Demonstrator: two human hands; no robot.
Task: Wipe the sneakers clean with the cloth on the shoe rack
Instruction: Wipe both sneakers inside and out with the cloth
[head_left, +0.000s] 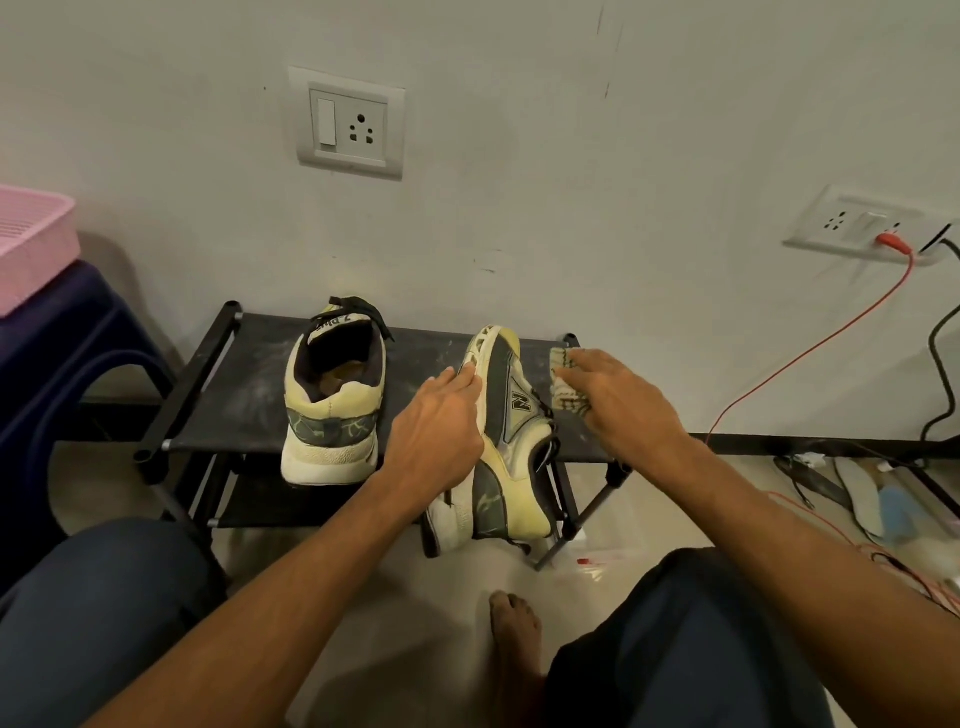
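From the head camera, your left hand rests on the sole side of the cream-and-grey laced sneaker, which lies tipped on its side at the front right of the low black fabric-topped shoe rack, its heel overhanging the edge; the fingers press it without closing round it; your right hand lies on the crumpled beige striped cloth, just beside that sneaker, fingers curled onto it; the matching second sneaker stands upright to the left, heel toward you.
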